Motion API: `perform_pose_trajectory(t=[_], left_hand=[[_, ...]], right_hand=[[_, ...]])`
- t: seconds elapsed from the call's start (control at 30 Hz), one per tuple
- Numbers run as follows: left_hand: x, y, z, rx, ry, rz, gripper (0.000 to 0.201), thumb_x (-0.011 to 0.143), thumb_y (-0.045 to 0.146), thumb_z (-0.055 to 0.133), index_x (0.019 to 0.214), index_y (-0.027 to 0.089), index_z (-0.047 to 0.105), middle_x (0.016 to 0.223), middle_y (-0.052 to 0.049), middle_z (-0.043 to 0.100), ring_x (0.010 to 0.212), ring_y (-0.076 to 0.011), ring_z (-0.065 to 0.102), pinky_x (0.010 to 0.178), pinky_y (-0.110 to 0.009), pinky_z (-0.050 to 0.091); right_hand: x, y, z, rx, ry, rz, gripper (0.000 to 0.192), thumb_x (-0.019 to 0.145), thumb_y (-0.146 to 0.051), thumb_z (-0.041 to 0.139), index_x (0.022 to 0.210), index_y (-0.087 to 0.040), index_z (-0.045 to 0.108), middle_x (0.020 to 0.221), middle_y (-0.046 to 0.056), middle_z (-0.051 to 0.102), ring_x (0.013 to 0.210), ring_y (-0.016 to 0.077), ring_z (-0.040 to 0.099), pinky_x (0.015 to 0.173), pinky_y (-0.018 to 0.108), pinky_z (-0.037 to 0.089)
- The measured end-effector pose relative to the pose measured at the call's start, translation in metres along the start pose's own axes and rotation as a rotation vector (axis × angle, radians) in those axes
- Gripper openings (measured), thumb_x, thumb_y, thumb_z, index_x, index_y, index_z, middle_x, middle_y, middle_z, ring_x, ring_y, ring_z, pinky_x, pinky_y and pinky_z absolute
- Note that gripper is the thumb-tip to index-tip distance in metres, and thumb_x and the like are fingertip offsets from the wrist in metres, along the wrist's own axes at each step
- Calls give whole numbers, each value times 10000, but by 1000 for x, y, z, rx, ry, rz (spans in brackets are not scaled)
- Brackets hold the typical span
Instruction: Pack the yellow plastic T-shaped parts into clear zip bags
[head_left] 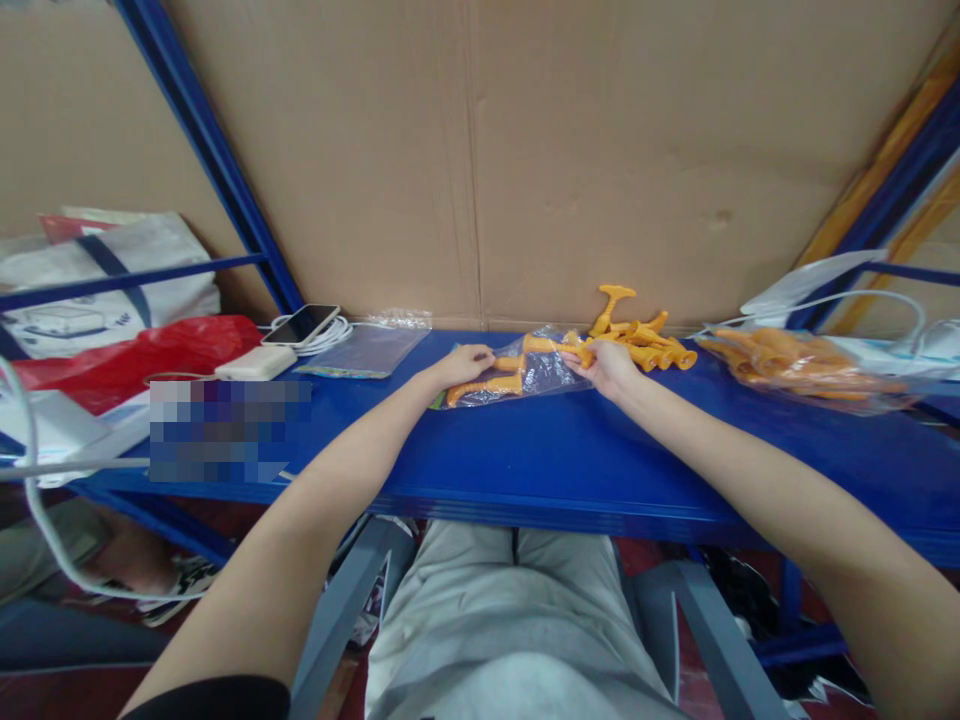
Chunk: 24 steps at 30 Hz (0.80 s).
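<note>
A clear plastic bag (551, 375) lies on the blue tabletop in front of me, with a few orange plastic pieces (499, 386) inside. My left hand (466, 365) pinches the bag at its left part. At the opening on the right, my right hand (611, 368) is closed round an orange T-shaped plastic piece (555, 346), which reaches into the bag. The fingers partly cover that piece. Just beyond my right hand is a loose pile of similar orange pieces (649, 340), one of them standing up with its crossbar on top.
Flat clear bags (367, 350) lie left of my hands, near a phone (304, 325) and a white power bank (256, 364). A filled bag of orange pieces (802, 365) rests at the right. Cardboard (480, 160) walls the back; blue posts (210, 150) frame it.
</note>
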<state>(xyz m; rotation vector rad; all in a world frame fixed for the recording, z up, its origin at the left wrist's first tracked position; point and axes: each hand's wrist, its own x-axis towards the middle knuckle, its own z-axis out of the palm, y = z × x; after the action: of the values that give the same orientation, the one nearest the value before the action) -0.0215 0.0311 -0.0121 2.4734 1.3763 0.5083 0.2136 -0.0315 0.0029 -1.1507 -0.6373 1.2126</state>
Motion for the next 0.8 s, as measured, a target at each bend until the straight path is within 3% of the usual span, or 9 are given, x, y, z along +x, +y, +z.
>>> perform_pose_trajectory(t=[0.1, 0.23, 0.4, 0.5, 0.63, 0.8], left_hand=[[0, 0, 1, -18, -11, 3, 346, 915, 307, 419, 1042, 155, 703, 1123, -52, 726, 1084, -207, 636, 963, -304, 464], [2, 0, 2, 15, -4, -17, 357, 930, 298, 409, 1091, 137, 684, 1318, -86, 642, 1256, -217, 553, 1056, -296, 400], [3, 2, 3, 11, 79, -162, 452, 959, 296, 381, 1344, 110, 526, 1474, -139, 499, 1353, -215, 475, 1104, -297, 358], [4, 2, 5, -70, 115, -237, 504, 973, 304, 360, 1415, 74, 437, 1503, -175, 449, 1375, -222, 451, 1120, -299, 338], [7, -2, 9, -224, 158, -228, 511, 960, 325, 383, 1405, 83, 451, 1504, -174, 449, 1404, -226, 411, 1142, -293, 301], [10, -5, 14, -415, 182, -169, 479, 938, 334, 416, 1360, 124, 501, 1477, -157, 489, 1390, -240, 426, 1152, -324, 294]], right_hand=[[-5, -1, 2, -12, -17, -7, 283, 760, 54, 374, 857, -212, 391, 687, -18, 608, 608, 103, 677, 597, 210, 544], [-8, -1, 4, -106, -41, -67, 272, 811, 55, 387, 828, -216, 378, 630, -46, 563, 561, 100, 666, 533, 175, 512], [-7, 2, 1, -274, -34, -104, 252, 839, 50, 454, 878, -199, 443, 639, -46, 584, 506, 90, 634, 475, 165, 503], [-6, 2, -3, -387, -52, -103, 226, 828, 40, 512, 860, -183, 483, 591, -45, 584, 471, 98, 611, 469, 196, 531], [-1, -2, -10, -496, -126, -95, 165, 830, -1, 580, 786, -153, 533, 531, -17, 597, 427, 98, 574, 440, 195, 514], [4, -5, -15, -418, -215, -55, 185, 898, -31, 558, 752, -144, 549, 539, 0, 619, 480, 81, 599, 549, 176, 541]])
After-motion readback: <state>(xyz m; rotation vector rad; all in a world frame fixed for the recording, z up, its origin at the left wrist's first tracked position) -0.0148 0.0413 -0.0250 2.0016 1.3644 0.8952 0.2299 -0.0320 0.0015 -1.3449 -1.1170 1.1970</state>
